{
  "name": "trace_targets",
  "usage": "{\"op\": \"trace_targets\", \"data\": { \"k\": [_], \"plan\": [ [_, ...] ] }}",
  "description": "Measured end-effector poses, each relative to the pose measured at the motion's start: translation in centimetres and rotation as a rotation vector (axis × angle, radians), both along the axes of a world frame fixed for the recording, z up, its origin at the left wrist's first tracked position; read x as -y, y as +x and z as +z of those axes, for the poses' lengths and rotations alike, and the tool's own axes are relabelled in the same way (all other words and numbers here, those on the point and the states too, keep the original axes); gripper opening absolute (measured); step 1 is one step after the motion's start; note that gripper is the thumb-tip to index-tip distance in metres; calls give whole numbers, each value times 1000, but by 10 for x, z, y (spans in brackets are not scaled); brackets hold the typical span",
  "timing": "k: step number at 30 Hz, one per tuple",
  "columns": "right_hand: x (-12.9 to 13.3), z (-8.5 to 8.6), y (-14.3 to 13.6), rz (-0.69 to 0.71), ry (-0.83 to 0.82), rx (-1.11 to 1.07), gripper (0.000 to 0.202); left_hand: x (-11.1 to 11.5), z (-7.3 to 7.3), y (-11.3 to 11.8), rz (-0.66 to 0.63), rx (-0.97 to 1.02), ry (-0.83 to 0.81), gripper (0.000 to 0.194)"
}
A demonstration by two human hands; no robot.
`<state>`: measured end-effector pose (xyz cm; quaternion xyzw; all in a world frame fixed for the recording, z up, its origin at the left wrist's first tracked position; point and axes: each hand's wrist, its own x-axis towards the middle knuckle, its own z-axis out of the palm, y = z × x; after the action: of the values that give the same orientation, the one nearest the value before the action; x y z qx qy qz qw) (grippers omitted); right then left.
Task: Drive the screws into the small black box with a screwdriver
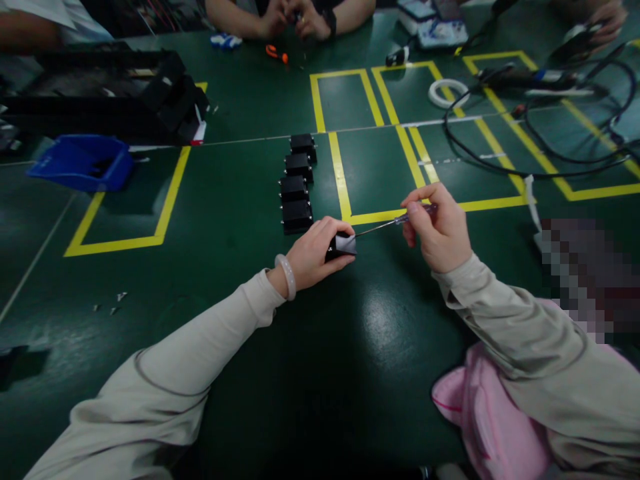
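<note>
My left hand [320, 250] is closed around a small black block [343, 245] with a shiny grey face, holding it at the table top. In my right hand [437, 227] is a screwdriver [383, 226], its handle pinched between thumb and fingers. The thin shaft points left, and its tip meets the block near my left fingertips; exactly where it touches is hard to make out. Just beyond my left hand, several similar black blocks [297, 215] stand in a row, with small shiny screws at their sides.
A few loose screws [121, 296] lie at the left. Farther back are a blue bin [83, 162] and black trays [100, 93]. Black cable [500, 163] loops at the right, near a white tape roll [449, 93]. Pink cloth [495, 413] lies under my right arm. Other people's hands [300, 19] work opposite.
</note>
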<state>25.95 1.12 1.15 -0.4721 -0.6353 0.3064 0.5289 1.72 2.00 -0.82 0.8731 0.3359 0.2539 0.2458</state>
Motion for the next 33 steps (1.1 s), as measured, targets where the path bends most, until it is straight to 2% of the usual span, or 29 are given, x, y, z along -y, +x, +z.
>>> {"op": "trace_targets", "data": {
  "k": [15, 20, 26, 33],
  "plan": [
    [0, -2, 1, 33, -36, -5, 32, 0, -1, 0, -6, 11, 16, 31],
    [0, -4, 2, 45, -8, -24, 23, 0, -1, 0, 3, 0, 10, 31],
    [-1, -4, 2, 49, -47, -19, 32, 0, -1, 0, 5, 1, -1, 31],
    [-1, -3, 0, 50, -6, -38, 29, 0, 0, 0, -1, 15, 16, 30]
  ]
}}
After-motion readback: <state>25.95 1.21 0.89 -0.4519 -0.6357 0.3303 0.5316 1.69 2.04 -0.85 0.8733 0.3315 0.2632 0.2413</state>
